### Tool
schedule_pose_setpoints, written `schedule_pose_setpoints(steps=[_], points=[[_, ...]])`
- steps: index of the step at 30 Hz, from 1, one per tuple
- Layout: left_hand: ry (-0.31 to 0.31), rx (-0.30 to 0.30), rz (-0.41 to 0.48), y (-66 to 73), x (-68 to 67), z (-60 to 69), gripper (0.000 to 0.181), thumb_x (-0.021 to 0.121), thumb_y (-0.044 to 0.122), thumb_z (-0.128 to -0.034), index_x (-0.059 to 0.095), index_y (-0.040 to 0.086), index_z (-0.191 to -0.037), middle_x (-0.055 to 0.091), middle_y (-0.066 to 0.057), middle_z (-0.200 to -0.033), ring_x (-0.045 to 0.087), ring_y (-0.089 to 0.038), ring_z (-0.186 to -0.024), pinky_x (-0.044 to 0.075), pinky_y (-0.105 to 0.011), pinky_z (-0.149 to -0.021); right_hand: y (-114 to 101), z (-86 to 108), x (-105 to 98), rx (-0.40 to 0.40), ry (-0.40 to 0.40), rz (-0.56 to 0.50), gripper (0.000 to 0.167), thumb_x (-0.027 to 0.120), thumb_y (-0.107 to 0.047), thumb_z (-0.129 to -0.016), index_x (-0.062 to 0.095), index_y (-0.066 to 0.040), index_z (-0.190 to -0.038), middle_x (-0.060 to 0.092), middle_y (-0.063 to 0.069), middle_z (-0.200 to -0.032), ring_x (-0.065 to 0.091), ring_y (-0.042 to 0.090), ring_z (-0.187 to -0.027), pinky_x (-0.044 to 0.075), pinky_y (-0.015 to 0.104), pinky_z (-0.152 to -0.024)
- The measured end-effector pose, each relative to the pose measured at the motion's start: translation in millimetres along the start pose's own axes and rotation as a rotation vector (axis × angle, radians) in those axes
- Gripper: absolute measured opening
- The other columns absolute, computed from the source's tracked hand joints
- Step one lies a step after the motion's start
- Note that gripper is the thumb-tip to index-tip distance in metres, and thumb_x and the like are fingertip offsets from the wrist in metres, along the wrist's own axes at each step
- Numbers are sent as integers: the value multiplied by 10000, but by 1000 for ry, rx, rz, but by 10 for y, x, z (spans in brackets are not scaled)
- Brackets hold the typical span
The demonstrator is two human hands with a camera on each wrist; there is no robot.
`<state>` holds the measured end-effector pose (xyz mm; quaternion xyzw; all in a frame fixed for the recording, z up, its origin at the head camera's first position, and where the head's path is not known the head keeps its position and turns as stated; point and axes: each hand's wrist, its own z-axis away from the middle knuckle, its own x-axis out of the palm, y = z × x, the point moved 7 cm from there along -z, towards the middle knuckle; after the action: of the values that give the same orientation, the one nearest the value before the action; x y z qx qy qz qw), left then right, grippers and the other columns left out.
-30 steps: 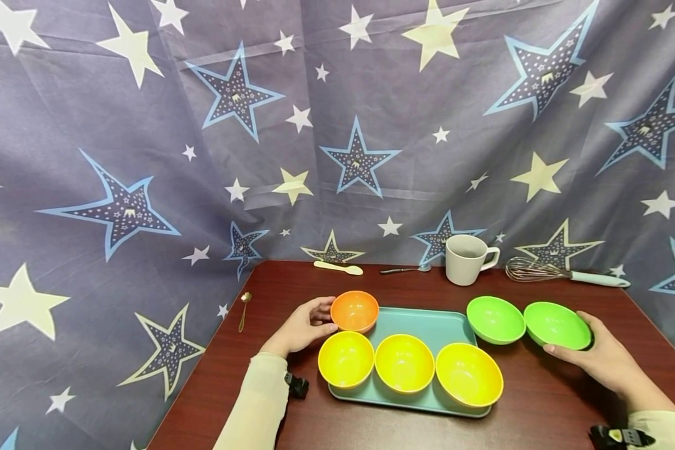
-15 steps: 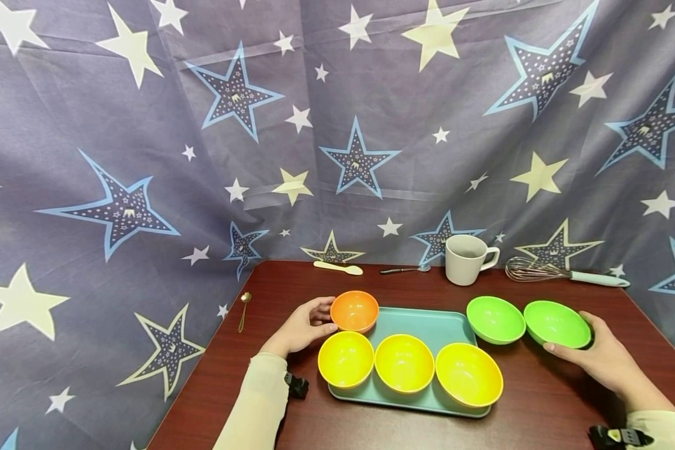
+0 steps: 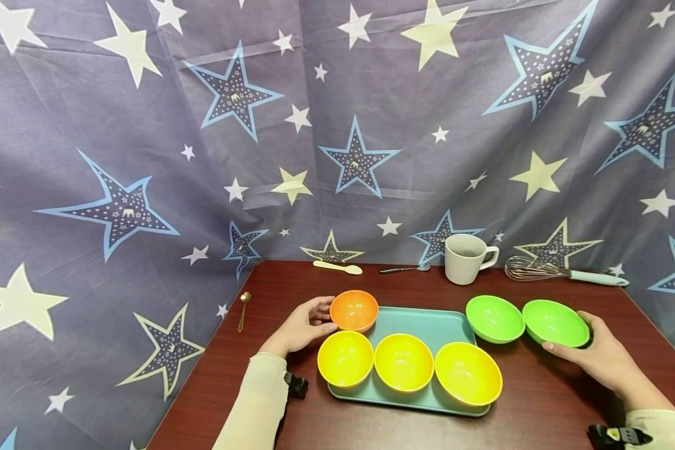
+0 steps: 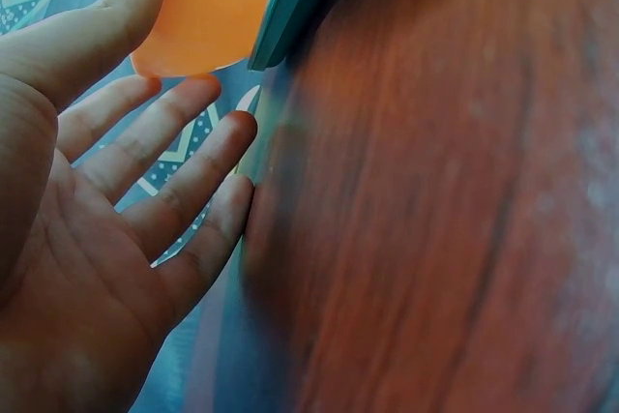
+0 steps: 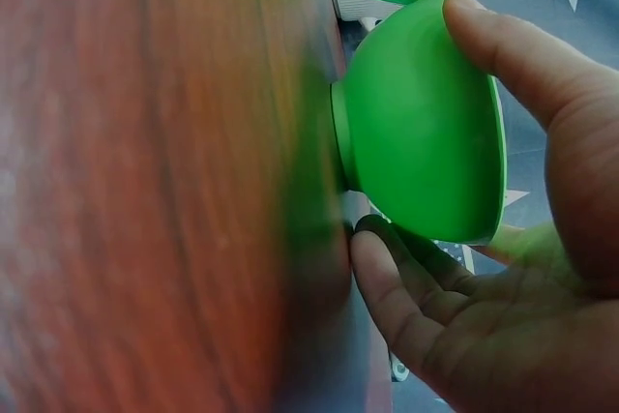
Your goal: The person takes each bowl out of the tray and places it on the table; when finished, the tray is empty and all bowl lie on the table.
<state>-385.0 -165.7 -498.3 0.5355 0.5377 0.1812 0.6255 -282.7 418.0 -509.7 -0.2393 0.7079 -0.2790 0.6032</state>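
Okay, so both hands are parked at bowls right now. The left hand is beside the orange bowl, which sits at the back left corner of the teal tray. Its fingers are spread apart and fairly straight, with the thumb in front of the bowl and a couple of fingertips right at its side, so it's more of a loose touch than a proper grab; can't tell how firmly anything is pressed. The right hand has the green bowl, thumb on the wall near the rim and fingers curved around the far right side, so I'd call that held. That bowl is upright on the table, off to the right of the tray. A second green bowl is just to its left, by the tray's back right corner; can't tell if the two rims touch. Along the front of the tray there's a row of three yellow bowls, all upright. At the back edge you've got a cream spoon, a dark-handled spoon, a pale mug and a whisk, plus a little gold spoon lying over on the left. Behind it all hangs a starry curtain.
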Motion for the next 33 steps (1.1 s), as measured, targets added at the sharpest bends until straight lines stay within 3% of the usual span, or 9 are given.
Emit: schedule_pose_setpoints(steps=[5,11,13,15,17,19,23,30,33], points=[[18,-10,-32,-207,-2,-50,656,788,60,-943,486,3,-1522,640,-232,-1298,638,-451,-1160,489,-641,-1003,-7,0,-7,4,-9,1,1138,804,-417,-918,88,184,-1567,301,489,-1468,357,619,-1288,309,737,-996],[16,-15,-57,-254,-23,-60,650,805,141,-946,511,101,-1524,664,-118,-1296,670,-317,-1146,537,-527,-993,-1,-11,-34,-6,-22,-13,1142,788,-415,-933,56,179,-1576,270,500,-1490,319,648,-1327,283,767,-1027],[12,-24,-53,-254,-29,-54,654,805,168,-949,508,113,-1529,665,-102,-1304,672,-292,-1152,542,-495,-995,4,-9,-51,-16,-14,-11,1113,782,-403,-943,77,183,-1574,301,490,-1480,374,635,-1299,396,587,-1033],[7,-29,-38,-245,-33,-43,670,800,182,-955,488,92,-1541,658,-115,-1326,669,-293,-1165,540,-488,-1002,9,-3,-73,-25,-1,-12,1070,772,-385,-957,109,194,-1564,341,482,-1458,444,607,-1249,460,346,-937],[5,-34,-20,-240,-37,-31,695,796,188,-960,461,63,-1556,646,-135,-1355,663,-305,-1182,533,-490,-1015,14,0,-106,-28,17,-7,1023,757,-377,-972,145,202,-1552,385,475,-1426,519,562,-1178,413,178,-757],[5,-39,-8,-242,-42,-12,722,789,199,-966,430,38,-1571,636,-150,-1380,659,-312,-1193,529,-489,-1023,19,0,-141,-22,31,-4,990,742,-378,-984,170,201,-1547,408,473,-1404,550,552,-1152,367,131,-669],[19,-48,-9,-263,-68,35,725,776,217,-978,415,32,-1578,628,-148,-1407,658,-309,-1204,530,-469,-1026,-4,-13,-209,-6,64,15,962,716,-411,-997,200,177,-1556,411,484,-1387,541,588,-1178,421,264,-754],[21,-66,-22,-277,-140,193,676,760,172,-988,435,53,-1568,618,-147,-1423,654,-303,-1204,536,-444,-1018,-160,-40,-310,2,146,-6,906,692,-419,-1006,245,125,-1575,399,483,-1407,476,650,-1229,405,698,-895],[1,-53,-13,-231,-163,276,678,749,137,-992,417,42,-1575,593,-186,-1451,640,-331,-1226,524,-476,-1029,-258,-70,-345,-8,168,-17,876,690,-412,-1008,270,104,-1578,400,471,-1419,471,652,-1245,394,718,-915]])
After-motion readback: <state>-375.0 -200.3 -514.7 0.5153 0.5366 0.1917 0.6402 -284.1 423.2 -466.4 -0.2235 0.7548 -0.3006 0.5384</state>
